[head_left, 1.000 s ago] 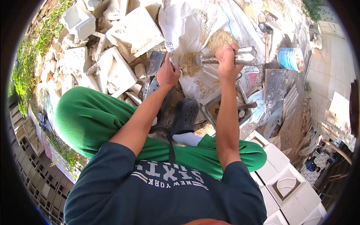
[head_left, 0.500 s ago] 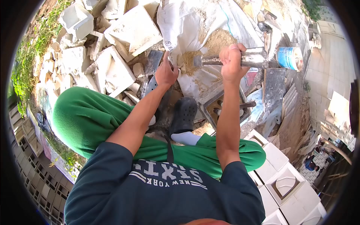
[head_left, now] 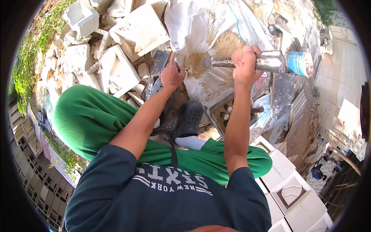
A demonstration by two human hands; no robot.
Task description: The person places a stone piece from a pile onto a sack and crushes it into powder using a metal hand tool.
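Note:
My right hand [head_left: 246, 65] is wrapped round a long grey metal tool [head_left: 270, 62], which lies roughly level and has a thicker right end near the blue-and-white bucket [head_left: 299, 63]. Its narrow left end is over sand [head_left: 198, 63] on a white sack [head_left: 189, 23]. My left hand [head_left: 172, 74] is closed at the sack's lower left edge, index finger extended; what it holds is too small to make out. Below my right hand, partly behind the forearm, sits a square mould [head_left: 221, 110] with round holes.
Broken white blocks [head_left: 119, 71] are heaped at the left. Cast white blocks [head_left: 290, 193] stand at the lower right. A dark board [head_left: 281, 91] lies below the bucket. A dark shoe [head_left: 188, 118] is on the ground between the arms. A distant person [head_left: 317, 172] shows at the right.
My right hand has moved right and slightly down, and the tool's thick end now reaches the bucket in view. My left hand has hardly moved.

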